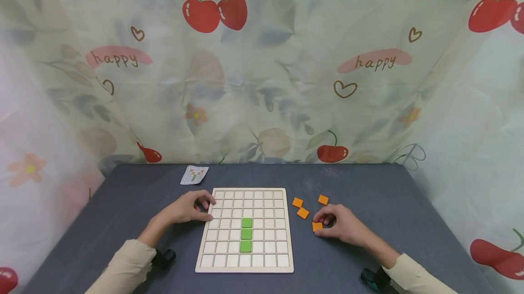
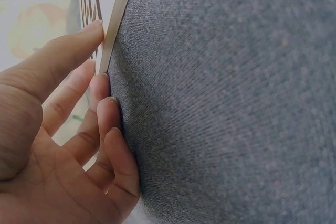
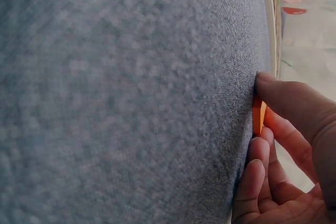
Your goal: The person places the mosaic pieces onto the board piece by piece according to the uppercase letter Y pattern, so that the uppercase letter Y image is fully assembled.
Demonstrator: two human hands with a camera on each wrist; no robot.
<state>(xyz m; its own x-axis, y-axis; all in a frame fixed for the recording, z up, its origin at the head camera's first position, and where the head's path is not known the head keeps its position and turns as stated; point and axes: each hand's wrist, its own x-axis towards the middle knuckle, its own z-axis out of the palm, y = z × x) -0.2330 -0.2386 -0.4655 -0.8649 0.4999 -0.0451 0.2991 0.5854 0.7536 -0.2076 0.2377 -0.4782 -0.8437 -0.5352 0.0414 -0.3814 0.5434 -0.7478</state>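
A pale wooden grid board [image 1: 289, 239] lies flat on the table, with three green square tiles [image 1: 246, 234] set in one column of its cells. At the board's upper left edge my left hand [image 1: 190, 207] holds the rim; the left wrist view has the thumb [image 2: 73, 51] on the board's edge [image 2: 116, 24] and curled fingers beside it. To the right of the board, my right hand [image 1: 341, 225] pinches an orange square tile [image 1: 317, 226] between thumb and fingers, low at the tabletop. The right wrist view shows only a sliver of that orange tile [image 3: 258, 115].
Three loose orange tiles [image 1: 303, 213] lie between the board and the right hand's far side. A small printed card [image 1: 194, 175] with a coloured grid pattern lies at the back left. The dark grey cloth-covered table [image 1: 348, 180] meets a printed curtain [image 1: 262, 80] behind.
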